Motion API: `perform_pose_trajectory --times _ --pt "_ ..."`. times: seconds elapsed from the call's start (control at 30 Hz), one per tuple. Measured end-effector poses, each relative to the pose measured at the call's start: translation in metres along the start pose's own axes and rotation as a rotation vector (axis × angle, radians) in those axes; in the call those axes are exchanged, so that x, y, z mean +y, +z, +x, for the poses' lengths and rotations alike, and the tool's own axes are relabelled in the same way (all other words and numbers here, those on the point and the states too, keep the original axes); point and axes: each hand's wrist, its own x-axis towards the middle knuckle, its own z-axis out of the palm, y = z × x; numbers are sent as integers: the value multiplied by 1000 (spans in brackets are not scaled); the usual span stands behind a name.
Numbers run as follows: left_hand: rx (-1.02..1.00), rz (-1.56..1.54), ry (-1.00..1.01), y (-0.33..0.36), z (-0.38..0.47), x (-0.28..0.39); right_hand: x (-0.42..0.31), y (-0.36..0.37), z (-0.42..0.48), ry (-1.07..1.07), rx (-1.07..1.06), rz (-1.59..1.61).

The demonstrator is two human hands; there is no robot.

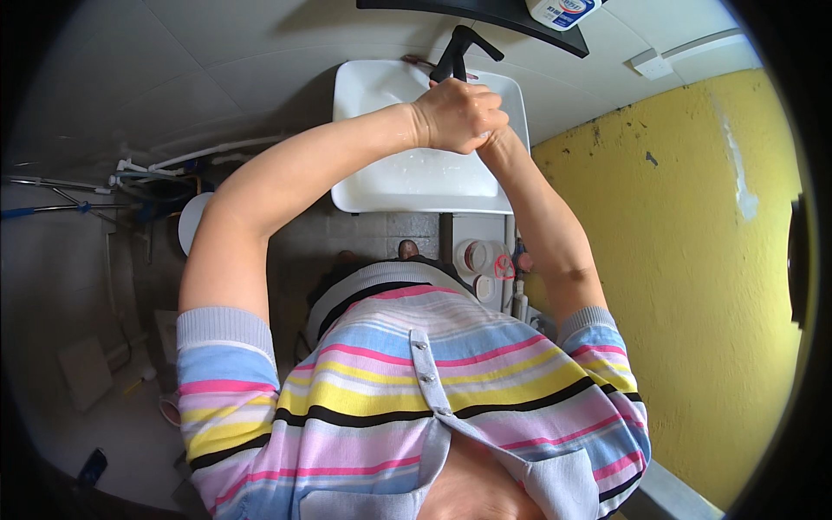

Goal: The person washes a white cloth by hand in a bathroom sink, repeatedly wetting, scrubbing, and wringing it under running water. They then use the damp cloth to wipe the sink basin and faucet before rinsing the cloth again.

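Over a white washbasin (422,175), my two hands are pressed together just in front of a black faucet (458,52). My left hand (455,114) is wrapped over my right hand (495,135), with its fingers curled. Most of the right hand is hidden beneath it, so its fingers cannot be made out. Wet skin shows on the left hand and wrist, and a small white spot that looks like foam sits near the fingers. Water drops dot the basin's surface. Whether water runs from the faucet is hidden.
Above the basin, a black shelf (481,16) carries a white bottle (564,12) with a blue label. A yellow wall (663,227) stands close on the right. Jars (480,257) sit low beneath the basin's right side. White pipes (195,153) run along the left wall.
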Motion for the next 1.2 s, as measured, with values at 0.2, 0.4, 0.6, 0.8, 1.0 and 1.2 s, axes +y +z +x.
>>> perform_pose_trajectory --times 0.2,0.4,0.6,0.8,1.0,1.2 --pt "302 -177 -948 24 -20 -8 -10 -18 -8 -12 12 62" --pt "824 -1124 -1589 37 -51 5 15 -50 -25 -64 -128 43" --pt "597 -1170 -1666 34 -68 26 0 -78 -30 -266 -101 271" --pt "564 -1365 -1771 36 -58 41 -25 -93 -36 -371 110 82" --pt "700 -1754 -1645 23 -49 48 -42 -114 -37 -448 281 -412" --pt "919 -1622 -1642 4 -44 52 -41 -129 -48 -40 9 -362"
